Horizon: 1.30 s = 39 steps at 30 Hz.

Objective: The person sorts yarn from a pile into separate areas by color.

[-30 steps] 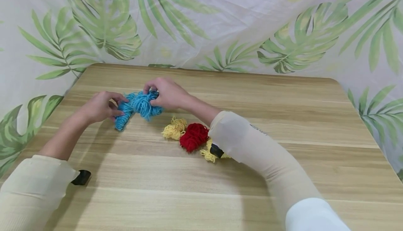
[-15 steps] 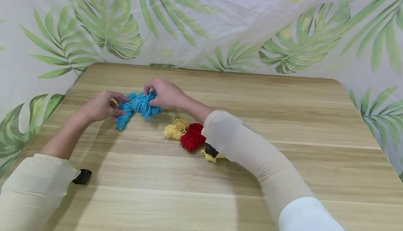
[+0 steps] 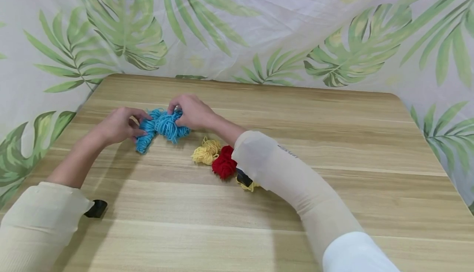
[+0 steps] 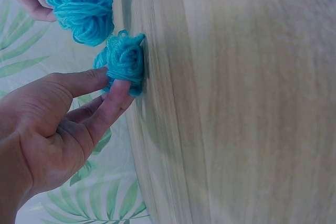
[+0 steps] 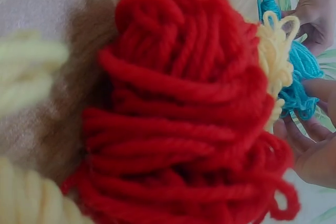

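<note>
Two bundles of blue yarn lie side by side toward the far left of the table in the head view. My left hand (image 3: 120,126) pinches the left blue yarn bundle (image 3: 143,142) between thumb and fingers; the left wrist view shows this bundle (image 4: 128,59) resting on the tabletop. My right hand (image 3: 193,112) grips the right blue yarn bundle (image 3: 168,127) from its right side, thumb in front and fingers behind. The two bundles touch or nearly touch. In the left wrist view, the right-hand bundle (image 4: 84,9) appears just beyond the other.
Nearer the table's middle sit a yellow yarn bundle (image 3: 205,151) and a red yarn bundle (image 3: 224,163), side by side. Another yellow bundle (image 3: 247,184) is partly hidden under my right forearm. Leaf-printed cloth (image 3: 237,25) hangs behind the wooden table (image 3: 177,214).
My right forearm has shifted left, covering more of the red and nearer yellow yarn. Both hands keep their hold on the blue bundles, which have hardly moved.
</note>
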### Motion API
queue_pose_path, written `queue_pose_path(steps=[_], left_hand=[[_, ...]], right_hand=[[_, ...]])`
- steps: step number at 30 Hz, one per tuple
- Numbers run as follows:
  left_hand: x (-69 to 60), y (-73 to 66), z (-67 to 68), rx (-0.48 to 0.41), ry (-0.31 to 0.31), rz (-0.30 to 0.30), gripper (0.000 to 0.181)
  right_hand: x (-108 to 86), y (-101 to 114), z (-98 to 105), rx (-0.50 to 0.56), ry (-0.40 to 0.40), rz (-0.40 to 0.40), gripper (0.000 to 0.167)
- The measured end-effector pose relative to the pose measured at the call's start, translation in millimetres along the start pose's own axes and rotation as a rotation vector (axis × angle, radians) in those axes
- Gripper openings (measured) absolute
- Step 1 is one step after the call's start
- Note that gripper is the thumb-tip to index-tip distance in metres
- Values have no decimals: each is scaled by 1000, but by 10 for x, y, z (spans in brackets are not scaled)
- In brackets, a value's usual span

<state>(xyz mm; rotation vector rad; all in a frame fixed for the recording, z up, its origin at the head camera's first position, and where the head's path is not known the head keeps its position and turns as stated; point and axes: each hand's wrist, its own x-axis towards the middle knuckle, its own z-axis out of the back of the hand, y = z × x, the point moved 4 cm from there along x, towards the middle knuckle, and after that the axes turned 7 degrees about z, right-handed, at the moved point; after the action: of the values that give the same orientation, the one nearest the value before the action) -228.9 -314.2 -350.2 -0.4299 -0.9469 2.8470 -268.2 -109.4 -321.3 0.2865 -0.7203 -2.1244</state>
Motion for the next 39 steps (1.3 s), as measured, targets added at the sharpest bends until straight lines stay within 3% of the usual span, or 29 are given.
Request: queue_pose_path(steps=[13, 39], left_hand=[[7, -10, -11, -2, 8, 2, 39], [7, 17, -5, 30, -1, -9, 39]], right_hand=[[50, -19, -57, -12, 6, -39, 23], [55, 8, -108, -19, 81, -67, 42]])
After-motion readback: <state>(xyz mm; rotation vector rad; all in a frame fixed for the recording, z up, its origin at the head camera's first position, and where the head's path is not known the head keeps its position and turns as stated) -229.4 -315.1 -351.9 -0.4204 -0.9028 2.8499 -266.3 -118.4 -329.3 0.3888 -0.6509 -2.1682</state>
